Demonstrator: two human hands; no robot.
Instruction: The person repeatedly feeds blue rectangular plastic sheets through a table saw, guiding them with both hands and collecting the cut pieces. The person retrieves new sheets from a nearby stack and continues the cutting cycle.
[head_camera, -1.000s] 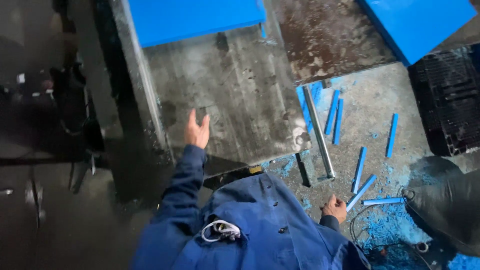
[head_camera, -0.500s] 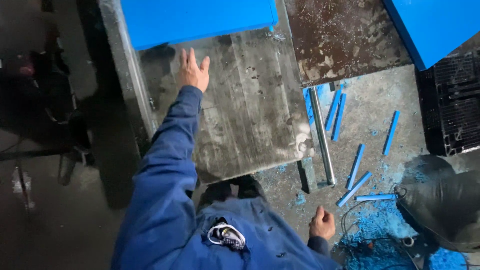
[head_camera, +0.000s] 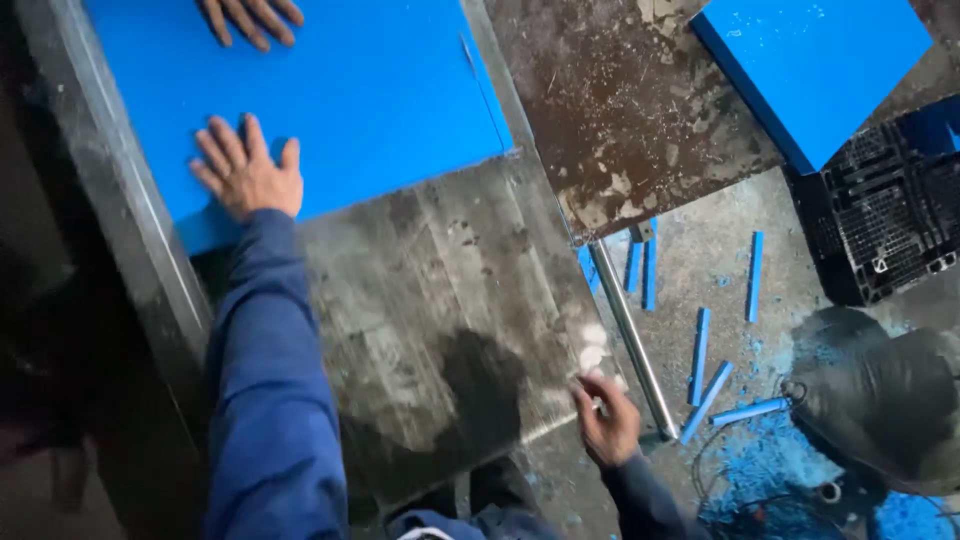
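Seen from above, a worn grey metal counter (head_camera: 440, 300) fills the middle of a grimy workshop, with a dusty concrete floor (head_camera: 700, 270) to its right. At 11 o'clock, a large blue sheet (head_camera: 370, 90) lies flat on the counter. The left hand (head_camera: 245, 172), on a dark blue sleeve (head_camera: 265, 400), rests open and palm down on the sheet's near edge, fingers spread. At 12 o'clock, another person's hand (head_camera: 250, 15) also lies on the sheet's far part. At 5 o'clock, the right hand (head_camera: 605, 420) sits at the counter's near right corner, fingers curled; whether it grips anything cannot be told. Just beside it, a metal bar (head_camera: 630, 335) lies along the counter's right edge. Short blue strips (head_camera: 700, 355) are scattered on the floor at 4 o'clock. A second blue sheet (head_camera: 820, 65) lies at 2 o'clock, next to a black crate (head_camera: 880, 230).
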